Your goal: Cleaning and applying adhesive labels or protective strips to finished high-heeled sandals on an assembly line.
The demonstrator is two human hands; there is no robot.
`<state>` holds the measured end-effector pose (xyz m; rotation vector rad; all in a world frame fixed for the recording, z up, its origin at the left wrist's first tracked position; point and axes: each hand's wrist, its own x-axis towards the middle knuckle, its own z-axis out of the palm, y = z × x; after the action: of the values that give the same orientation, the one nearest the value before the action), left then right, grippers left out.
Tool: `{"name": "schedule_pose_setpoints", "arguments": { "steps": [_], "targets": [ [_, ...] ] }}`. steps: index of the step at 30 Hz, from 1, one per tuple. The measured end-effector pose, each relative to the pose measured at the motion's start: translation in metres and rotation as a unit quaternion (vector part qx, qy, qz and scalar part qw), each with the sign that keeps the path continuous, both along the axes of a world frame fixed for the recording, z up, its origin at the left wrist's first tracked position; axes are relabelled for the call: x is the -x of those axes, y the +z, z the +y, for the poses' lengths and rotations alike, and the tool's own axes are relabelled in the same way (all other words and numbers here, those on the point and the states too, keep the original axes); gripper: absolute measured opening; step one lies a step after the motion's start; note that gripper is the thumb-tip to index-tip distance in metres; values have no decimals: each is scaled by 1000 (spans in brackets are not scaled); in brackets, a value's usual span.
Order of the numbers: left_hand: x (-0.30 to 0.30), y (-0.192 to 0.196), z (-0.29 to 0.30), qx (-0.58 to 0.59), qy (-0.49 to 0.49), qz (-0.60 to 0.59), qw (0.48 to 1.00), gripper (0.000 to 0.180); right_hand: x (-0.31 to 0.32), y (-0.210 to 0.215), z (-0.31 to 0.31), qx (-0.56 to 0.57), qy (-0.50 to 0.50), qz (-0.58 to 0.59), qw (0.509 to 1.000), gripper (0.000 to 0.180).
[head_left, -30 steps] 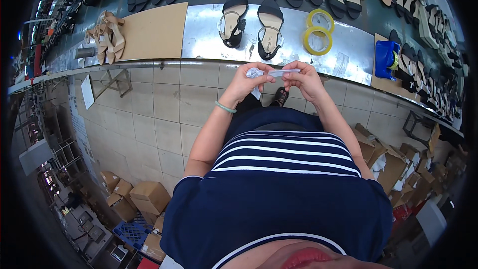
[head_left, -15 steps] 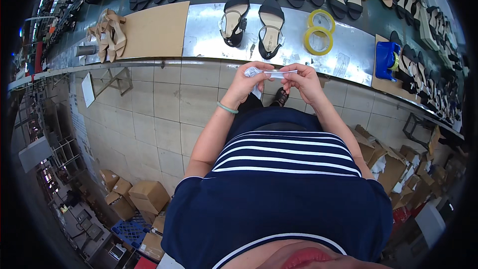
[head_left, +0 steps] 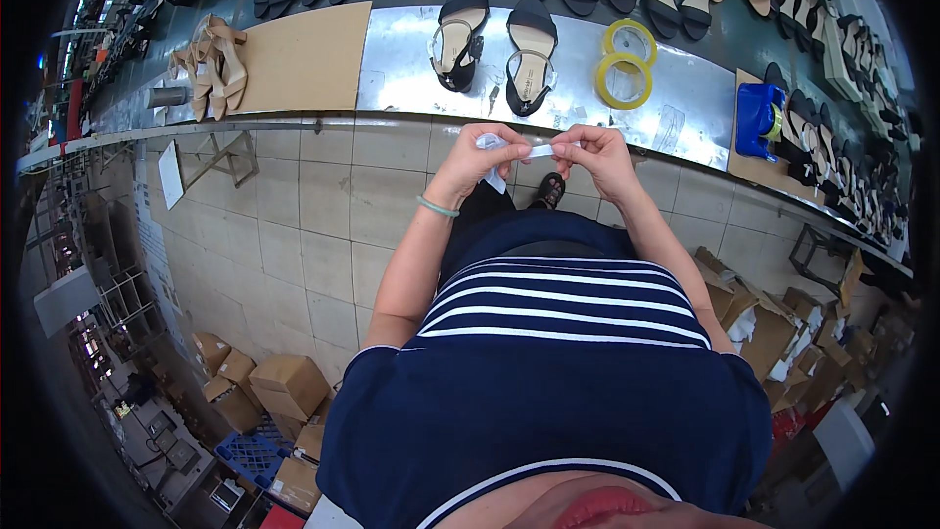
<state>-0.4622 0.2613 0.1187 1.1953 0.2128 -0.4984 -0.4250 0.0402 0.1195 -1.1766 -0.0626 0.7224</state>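
While hands (head_left: 474, 159) pinch a strip (head_left: 541, 151), metal bench (head_left: 399, 64), tiled floor (head_left: 328, 198)

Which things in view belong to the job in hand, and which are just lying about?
In the job:
White strip, pinched between left hand and right hand
White wad, in the left hand
Perhaps the nearest black sandals, beyond the hands

Probably lying about, untouched:
Tape rolls
Blue dispenser
Tan sandals
Boxes
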Motion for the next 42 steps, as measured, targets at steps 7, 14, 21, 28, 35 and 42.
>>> {"name": "schedule_pose_setpoints", "arguments": {
  "steps": [7, 14, 21, 28, 35, 42],
  "targets": [
    [-10, 16, -5, -42, -56, 40, 997, 15, -4, 8, -2, 0, 29, -15, 999, 14],
    [-6, 1, -11, 13, -51, 54, 997, 15, -3, 24, 1, -16, 42, 0, 999, 20],
    [-6, 1, -11, 24, -47, 83, 995, 17, -9, 0, 0, 30, 39, -17, 999, 18],
    [-9, -13, -21, -204, 14, -282, 937, 27, -11, 2, 5, 103, 43, -18, 994, 18],
    [-10, -2, -19, -181, -37, -44, 982, 20, -16, 1, 7, 118, 26, 12, 993, 19],
    [-7, -6, -28, -30, 79, 31, 996, 15, -3, -12, 17, 122, -66, -70, 988, 19]
  ]
}}
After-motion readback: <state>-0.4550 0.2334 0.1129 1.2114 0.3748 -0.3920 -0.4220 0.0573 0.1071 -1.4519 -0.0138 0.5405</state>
